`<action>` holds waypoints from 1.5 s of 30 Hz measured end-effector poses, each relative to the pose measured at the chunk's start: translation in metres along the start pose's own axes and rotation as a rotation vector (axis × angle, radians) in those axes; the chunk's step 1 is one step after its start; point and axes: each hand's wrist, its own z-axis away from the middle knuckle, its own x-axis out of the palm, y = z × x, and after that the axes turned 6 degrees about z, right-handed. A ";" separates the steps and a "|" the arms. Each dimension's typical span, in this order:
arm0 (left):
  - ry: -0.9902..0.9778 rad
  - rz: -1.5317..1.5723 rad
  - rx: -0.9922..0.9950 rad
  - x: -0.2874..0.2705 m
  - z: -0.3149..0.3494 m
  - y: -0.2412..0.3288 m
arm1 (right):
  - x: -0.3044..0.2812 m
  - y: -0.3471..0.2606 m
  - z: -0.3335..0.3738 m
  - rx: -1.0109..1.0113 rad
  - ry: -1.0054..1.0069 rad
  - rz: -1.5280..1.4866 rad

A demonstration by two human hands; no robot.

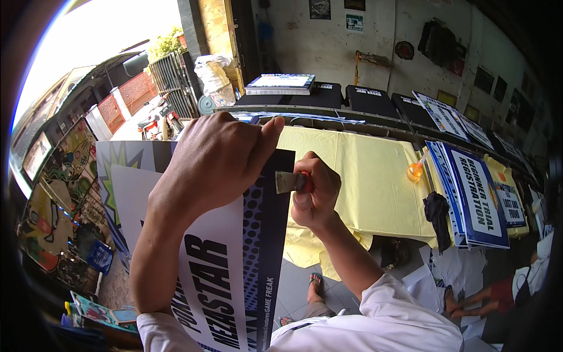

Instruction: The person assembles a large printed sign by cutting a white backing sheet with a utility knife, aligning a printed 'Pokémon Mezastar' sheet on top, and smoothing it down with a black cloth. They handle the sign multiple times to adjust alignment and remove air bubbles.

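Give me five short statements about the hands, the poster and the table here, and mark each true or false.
1. The left hand grips the top edge of the poster. True.
2. The right hand holds a paintbrush. False: it holds a red-handled blade.
3. The blade is at the poster's right edge. True.
4. The table is covered in red cloth. False: pale yellow.
5. The printed signs lie left of the poster. False: they are on the right.

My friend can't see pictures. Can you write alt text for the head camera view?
The left hand grips the top edge of a printed poster while the right hand holds a small scraper blade against it, above a yellow-covered table.
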 end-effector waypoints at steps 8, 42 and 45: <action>0.036 -0.008 0.022 -0.004 0.007 -0.001 | 0.009 0.001 0.006 -0.007 0.018 -0.007; 0.064 0.010 0.010 -0.002 0.009 -0.005 | 0.016 0.001 0.004 0.016 0.033 -0.023; -0.008 0.018 -0.063 -0.006 0.005 -0.001 | 0.017 0.004 0.001 -0.018 0.053 -0.025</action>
